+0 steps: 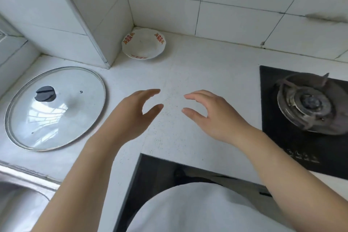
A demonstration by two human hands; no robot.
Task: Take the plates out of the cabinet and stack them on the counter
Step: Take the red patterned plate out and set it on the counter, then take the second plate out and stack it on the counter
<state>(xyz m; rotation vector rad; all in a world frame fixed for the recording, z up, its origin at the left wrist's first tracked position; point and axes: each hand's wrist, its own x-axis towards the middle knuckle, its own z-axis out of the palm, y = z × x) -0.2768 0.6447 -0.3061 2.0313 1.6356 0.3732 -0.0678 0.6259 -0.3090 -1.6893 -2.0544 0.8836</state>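
A white plate (pixel 144 44) with red markings on its rim sits on the white counter (pixel 207 66), tucked into the far corner against the tiled wall. My left hand (pixel 131 115) hovers over the middle of the counter, fingers curved and apart, holding nothing. My right hand (pixel 214 113) mirrors it a short gap to the right, also empty with fingers spread. Both hands are well short of the plate. No cabinet interior shows in this view.
A glass pot lid (pixel 56 108) with a black knob lies on the counter at left. A black gas hob with a burner (pixel 308 103) occupies the right. A steel sink (pixel 22 194) is at the lower left. A tiled pillar (pixel 75 15) juts out beside the plate.
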